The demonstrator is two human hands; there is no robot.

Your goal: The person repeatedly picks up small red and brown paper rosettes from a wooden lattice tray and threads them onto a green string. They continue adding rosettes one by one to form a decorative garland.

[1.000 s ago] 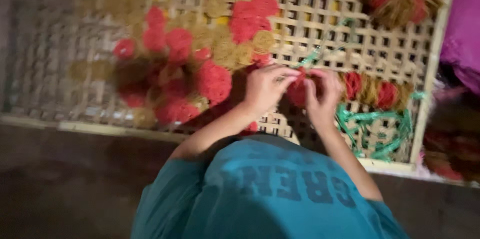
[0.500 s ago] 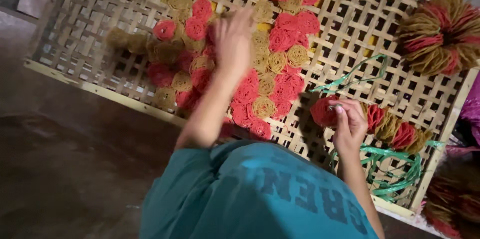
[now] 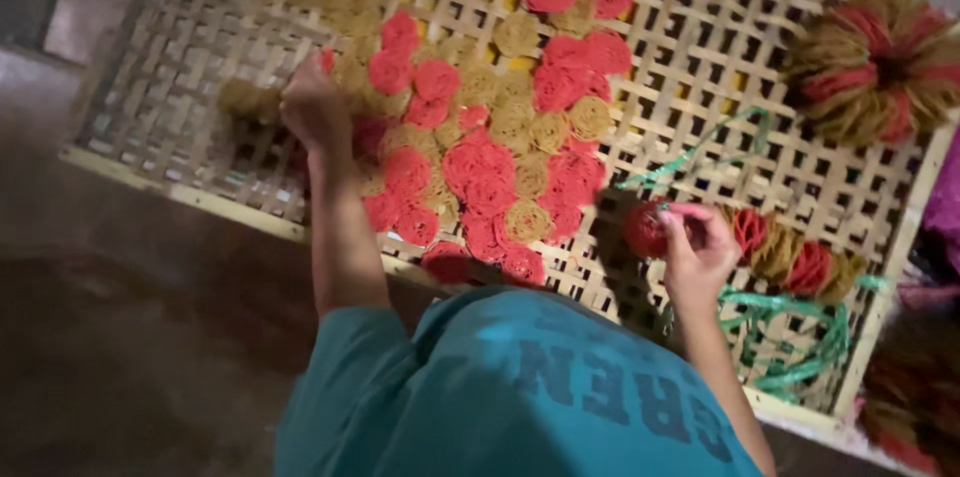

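1. Your R hand (image 3: 700,249): fingers (image 3: 682,229) pinched narrow on a red coil (image 3: 646,229), a round spiral of red strands. The coil sits just on the thumb side of the fingers, resting on or just above the lattice tray (image 3: 180,77); can't tell which.
2. Your L hand (image 3: 312,109): reached out over the far-left edge of the laid-out patch, fingers curled down onto a tan coil (image 3: 245,97). Can't tell if they grip it or only press; looks closed, not spread.
3. Key relation: the coil patch (image 3: 480,157) (red + tan spirals packed touching one another) lies between your two hands. From the R fingers it is to the left and slightly away from you; the nearest edge of the patch is near, not touching. The red coil is round, so no real long axis; it lies flat w/ spiral face up. R hand is the one holding it; L hand is well apart from it.
4. Right of the R fingers: a short row of red + tan coils (image 3: 790,252), then green plastic twine (image 3: 790,337) toward you. Big bundle of tan/red strands (image 3: 880,62) at the far right corner of the tray.
5. Vs. 0.5 s ago: L hand has shifted left across the patch, from over its middle to its left edge. R hand + red coil same spot on the tray, same pinch. Vs. 1.0 s ago: both hands were together at the red coil; now split.
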